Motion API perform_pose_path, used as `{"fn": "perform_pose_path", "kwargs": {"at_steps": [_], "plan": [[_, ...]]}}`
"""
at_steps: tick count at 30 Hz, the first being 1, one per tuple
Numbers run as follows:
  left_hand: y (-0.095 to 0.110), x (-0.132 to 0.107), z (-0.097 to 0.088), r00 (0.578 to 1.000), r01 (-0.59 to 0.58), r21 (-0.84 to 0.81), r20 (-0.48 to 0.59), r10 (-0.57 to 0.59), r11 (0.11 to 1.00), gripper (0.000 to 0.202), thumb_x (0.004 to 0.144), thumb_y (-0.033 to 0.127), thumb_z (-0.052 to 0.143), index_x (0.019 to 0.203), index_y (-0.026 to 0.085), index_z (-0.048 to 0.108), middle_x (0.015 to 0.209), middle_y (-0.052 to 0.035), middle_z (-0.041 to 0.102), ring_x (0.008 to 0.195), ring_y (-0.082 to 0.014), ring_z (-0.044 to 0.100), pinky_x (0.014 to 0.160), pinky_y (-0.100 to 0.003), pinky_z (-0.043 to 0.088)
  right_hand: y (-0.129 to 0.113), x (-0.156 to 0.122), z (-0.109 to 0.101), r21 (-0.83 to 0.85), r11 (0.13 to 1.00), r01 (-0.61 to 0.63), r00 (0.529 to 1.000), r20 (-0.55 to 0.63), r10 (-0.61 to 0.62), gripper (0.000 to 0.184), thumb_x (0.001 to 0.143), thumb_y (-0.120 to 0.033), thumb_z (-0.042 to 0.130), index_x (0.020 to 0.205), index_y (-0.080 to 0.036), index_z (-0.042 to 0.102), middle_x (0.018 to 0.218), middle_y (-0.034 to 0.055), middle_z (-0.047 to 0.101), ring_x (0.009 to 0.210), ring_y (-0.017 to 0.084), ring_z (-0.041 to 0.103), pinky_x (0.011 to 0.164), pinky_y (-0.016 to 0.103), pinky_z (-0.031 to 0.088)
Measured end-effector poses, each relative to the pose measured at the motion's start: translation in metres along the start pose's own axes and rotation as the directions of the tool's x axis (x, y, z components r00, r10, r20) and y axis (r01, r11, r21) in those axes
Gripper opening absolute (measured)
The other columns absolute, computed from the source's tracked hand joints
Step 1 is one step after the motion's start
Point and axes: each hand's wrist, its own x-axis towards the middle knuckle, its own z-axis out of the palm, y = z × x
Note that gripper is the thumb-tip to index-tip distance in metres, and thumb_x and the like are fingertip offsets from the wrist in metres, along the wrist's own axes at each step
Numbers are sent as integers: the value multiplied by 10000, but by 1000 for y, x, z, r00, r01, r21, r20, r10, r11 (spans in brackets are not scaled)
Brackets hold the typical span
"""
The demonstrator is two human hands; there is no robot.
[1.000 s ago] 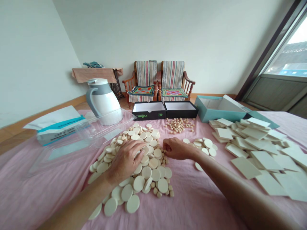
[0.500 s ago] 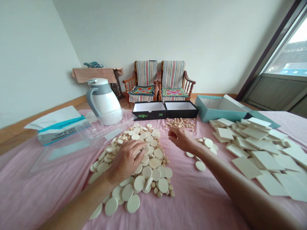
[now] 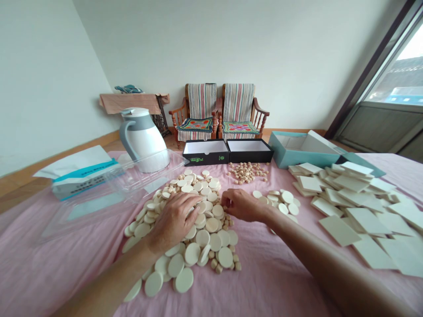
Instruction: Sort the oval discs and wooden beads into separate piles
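Observation:
A big heap of cream round discs (image 3: 198,229), mixed with small tan pegs, lies on the pink cloth in front of me. My left hand (image 3: 173,220) rests flat on top of this heap, fingers stretched out. My right hand (image 3: 239,204) is at the heap's right edge, fingers curled in a pinch over the small pegs; what it grips is too small to make out. A smaller group of discs (image 3: 280,200) lies just right of that hand. A pile of small tan pegs (image 3: 247,171) sits farther back.
Square cream tiles (image 3: 357,207) cover the right side. Two black boxes (image 3: 228,152) and a teal box (image 3: 297,149) stand at the back. A white jug (image 3: 143,141), a clear plastic tray (image 3: 109,193) and a tissue pack (image 3: 79,174) are on the left.
My right hand went back toward the tan peg pile half a second ago and has now returned to the right edge of the disc heap. My left hand stayed put.

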Motion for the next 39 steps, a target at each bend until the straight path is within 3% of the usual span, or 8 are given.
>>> {"fn": "perform_pose_path", "kwargs": {"at_steps": [3,6,11,13,17,20,34,39], "plan": [[0,0,-1,1000,4,8,5,-4,1000,229,886,192,500,1079,201,623,1067,-68,657,1026,-211,591,930,-394,448,6,-1,-6,-55,998,-44,999,9,44,53,725,-131,542,743,-161,583,686,6,593,584,94,473,535,206,303],[0,1,-1,1000,1,8,2,-1,1000,227,886,191,500,1077,198,621,1059,-66,658,1021,-209,592,929,-395,447,22,-2,-17,-158,968,-195,979,-91,182,86,710,-103,521,746,-155,580,712,32,610,616,115,497,553,220,304],[1,1,-2,1000,-2,6,-8,2,1000,223,883,181,501,1074,192,617,1051,-65,659,1008,-206,592,921,-396,443,44,-1,-31,-249,853,-460,853,-392,345,124,786,-105,464,826,-136,578,812,97,629,712,159,534,592,245,310],[2,1,-2,1000,-1,4,-5,1,1000,222,885,179,497,1072,192,615,1051,-66,660,1006,-207,591,920,-399,442,39,1,-27,-189,895,-405,869,-383,313,117,794,-109,473,831,-142,580,805,79,631,702,147,536,595,236,322],[1,1,-1,1000,-6,-4,-9,6,1000,225,881,182,496,1068,193,621,1045,-70,662,1002,-209,593,909,-394,450,14,5,-8,18,995,-100,976,-192,101,148,726,-55,516,802,-154,595,769,27,632,672,111,537,607,202,360],[1,1,-1,1000,-1,-2,-8,1,1000,239,871,167,500,1073,196,624,1045,-68,660,1001,-207,595,919,-388,452,-1,7,6,71,997,-13,990,-136,23,213,686,-13,501,819,-148,599,813,37,634,683,106,533,627,199,374],[1,2,-1,1000,-8,1,0,8,1000,235,879,180,492,1074,205,622,1042,-57,662,1006,-203,597,912,-378,447,11,9,17,9,998,-64,964,-257,64,196,645,-30,466,772,-170,517,745,20,559,649,118,476,574,211,322],[1,2,-1,1000,-17,6,1,17,1000,227,894,195,477,1074,194,616,1047,-71,659,1006,-207,590,916,-384,439,40,6,-8,-107,944,-313,836,-502,220,260,695,-35,434,897,-159,541,896,80,579,752,163,504,633,248,346]]}}
